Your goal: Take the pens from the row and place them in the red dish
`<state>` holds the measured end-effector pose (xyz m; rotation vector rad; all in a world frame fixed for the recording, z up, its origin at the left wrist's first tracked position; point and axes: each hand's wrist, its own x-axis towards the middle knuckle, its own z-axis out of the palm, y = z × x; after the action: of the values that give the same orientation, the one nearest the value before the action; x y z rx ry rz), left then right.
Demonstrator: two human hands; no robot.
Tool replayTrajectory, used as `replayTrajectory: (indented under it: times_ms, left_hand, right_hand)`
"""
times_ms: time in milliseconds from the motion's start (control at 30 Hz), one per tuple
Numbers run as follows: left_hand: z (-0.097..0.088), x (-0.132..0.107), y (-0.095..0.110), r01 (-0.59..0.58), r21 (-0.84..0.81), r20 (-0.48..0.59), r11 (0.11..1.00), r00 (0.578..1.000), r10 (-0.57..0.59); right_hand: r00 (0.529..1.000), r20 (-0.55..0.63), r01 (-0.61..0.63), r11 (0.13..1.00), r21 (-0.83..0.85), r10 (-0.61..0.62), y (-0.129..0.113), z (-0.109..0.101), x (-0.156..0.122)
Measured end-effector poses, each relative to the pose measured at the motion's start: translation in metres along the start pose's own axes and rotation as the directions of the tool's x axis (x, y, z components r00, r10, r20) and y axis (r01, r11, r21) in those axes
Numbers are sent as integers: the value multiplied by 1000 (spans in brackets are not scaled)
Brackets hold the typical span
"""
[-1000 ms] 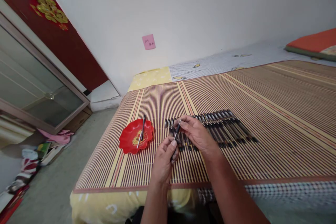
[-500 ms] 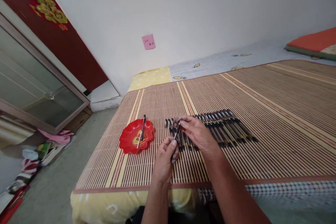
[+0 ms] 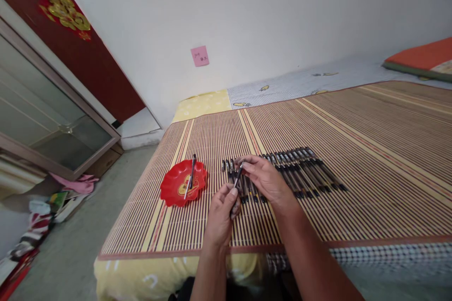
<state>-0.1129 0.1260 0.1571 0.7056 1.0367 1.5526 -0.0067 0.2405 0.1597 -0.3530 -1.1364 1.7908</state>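
A dark pen (image 3: 238, 176) slants between my two hands, its upper end pale and shiny. My left hand (image 3: 223, 204) is closed around the lower part of its barrel. At the upper end, the thumb and fingers of my right hand (image 3: 263, 175) pinch the tip; whether a small part sits between them is too small to tell. Behind and beside my right hand lies a row of several pen barrels (image 3: 303, 179) on the striped mat, with a row of black pen caps (image 3: 289, 155) just above them. My right hand covers part of both rows.
Left of my hands, a red scalloped plate (image 3: 169, 183) holds a dark pen (image 3: 192, 171) and a thin white stick. The striped mat (image 3: 141, 225) covers a bed against the wall. A pink note (image 3: 199, 56) is on the wall, and folded orange bedding (image 3: 420, 56) lies far right.
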Motion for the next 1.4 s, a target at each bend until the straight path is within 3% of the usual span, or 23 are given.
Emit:
replayTrajectory:
  times_ms: [200,467,700,1400]
  left_hand:
    - [1,0,-1,-15,8,11,1000,1000,15]
    - [0,0,-1,-10,17,-1,1000,1000,10]
    - [1,-1,0,1,-1,-12,1000,1000,-1]
    - [0,1,-3,-23,55,-40,998,999,25]
  right_hand:
    - [1000,-14,-12,999,52,12,0,-2,-1]
    - [1000,-25,-6,999,-48,4,0,-2,0]
    - [1000,10,-8,1000,29,7,0,-5,-1]
    - [1000,-14,5,994,-109,-6,6,-10,1]
